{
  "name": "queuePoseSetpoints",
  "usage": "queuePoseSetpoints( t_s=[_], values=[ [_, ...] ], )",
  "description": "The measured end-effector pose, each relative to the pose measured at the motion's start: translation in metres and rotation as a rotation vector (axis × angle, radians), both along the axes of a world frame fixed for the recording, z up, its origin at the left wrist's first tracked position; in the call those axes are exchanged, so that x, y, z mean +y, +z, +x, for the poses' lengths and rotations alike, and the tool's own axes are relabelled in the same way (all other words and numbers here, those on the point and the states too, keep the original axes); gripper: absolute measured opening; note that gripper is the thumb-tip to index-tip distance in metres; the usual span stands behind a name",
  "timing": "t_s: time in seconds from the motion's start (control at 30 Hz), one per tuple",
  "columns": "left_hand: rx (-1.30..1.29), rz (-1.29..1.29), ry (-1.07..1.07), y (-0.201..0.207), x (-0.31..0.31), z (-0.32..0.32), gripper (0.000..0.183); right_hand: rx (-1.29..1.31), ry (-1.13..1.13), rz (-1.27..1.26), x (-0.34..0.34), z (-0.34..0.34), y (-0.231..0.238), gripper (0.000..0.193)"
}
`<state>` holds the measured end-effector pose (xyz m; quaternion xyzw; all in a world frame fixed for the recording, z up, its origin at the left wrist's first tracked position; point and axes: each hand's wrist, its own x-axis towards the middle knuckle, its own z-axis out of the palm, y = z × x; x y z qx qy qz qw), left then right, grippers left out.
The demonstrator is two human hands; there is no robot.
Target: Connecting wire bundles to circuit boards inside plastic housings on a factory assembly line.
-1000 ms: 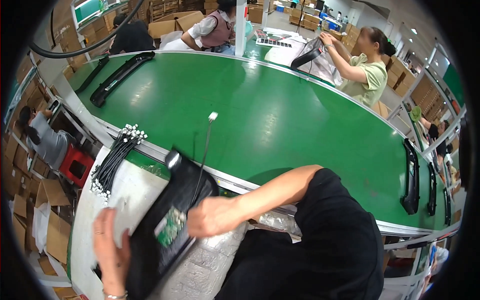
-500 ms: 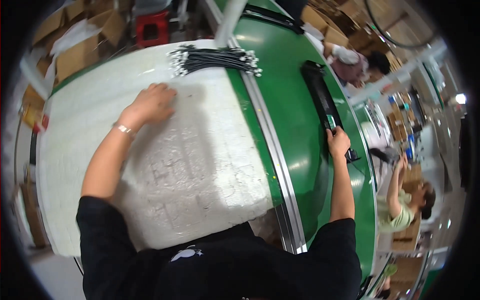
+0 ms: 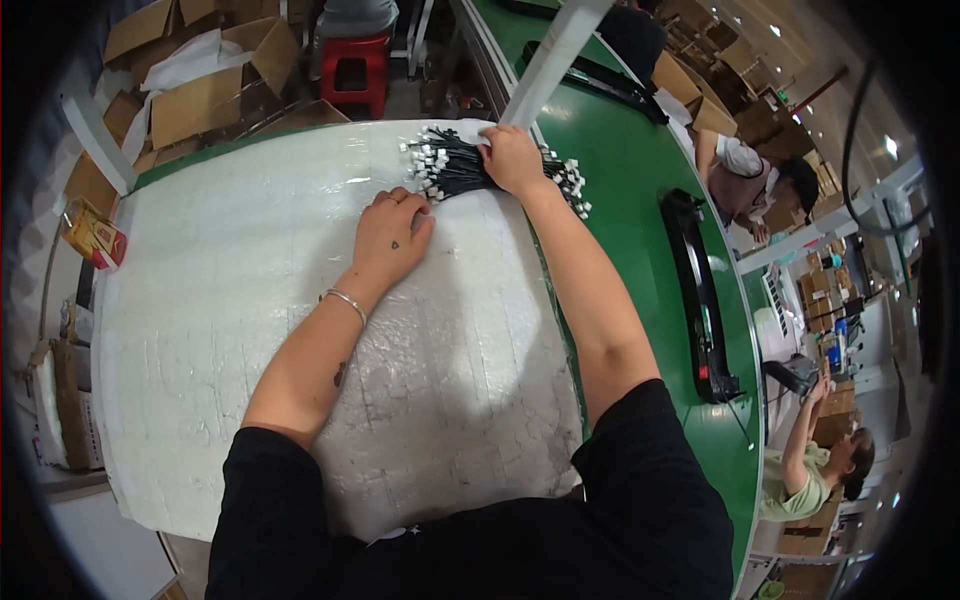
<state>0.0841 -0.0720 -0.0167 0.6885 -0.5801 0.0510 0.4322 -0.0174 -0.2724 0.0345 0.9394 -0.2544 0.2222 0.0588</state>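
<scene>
Near the far right corner of the white padded table [image 3: 230,290] lies a bundle of thin black cables [image 3: 455,175] with white connector ends. My right hand [image 3: 513,160] is on top of the bundle, its fingers closed around some of the cables; the fingertips are partly hidden. Just short of the bundle's near left side, my left hand [image 3: 395,235] rests on the table, fingers lightly bent and apart, with nothing in it. Farther right, a long black housing [image 3: 688,250] lies lengthwise on the green belt [image 3: 630,280], apart from both hands.
A white post [image 3: 555,70] rises beside the bundle. Another black housing [image 3: 600,82] lies farther up the belt. Cardboard boxes [image 3: 200,100] and a red stool [image 3: 355,75] stand beyond the table. Two people work across the belt at right.
My right hand has let go of the black housing and moved left to the cable bundle. My left hand has come nearer the bundle. The whole view has shifted.
</scene>
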Motion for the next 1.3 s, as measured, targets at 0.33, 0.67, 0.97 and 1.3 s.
queuePoseSetpoints(
  t_s=[0.33,0.67,0.97,1.3],
  values=[
    [0.613,-0.059,0.016,0.011,0.000,0.015,0.018,-0.419,0.119,-0.110,0.065,-0.035,0.037,0.008],
    [1.292,0.241,-0.573,0.062,0.027,-0.033,0.045,-1.337,0.202,1.220,0.123,-0.080,0.085,0.018],
    [1.308,0.199,-0.585,0.057,0.033,-0.051,0.029,-1.584,0.159,1.361,0.130,-0.103,0.045,0.015],
    [1.299,0.381,-0.540,0.036,0.023,-0.030,0.028,-0.651,0.158,-0.248,0.169,-0.069,0.014,0.011]
  ],
)
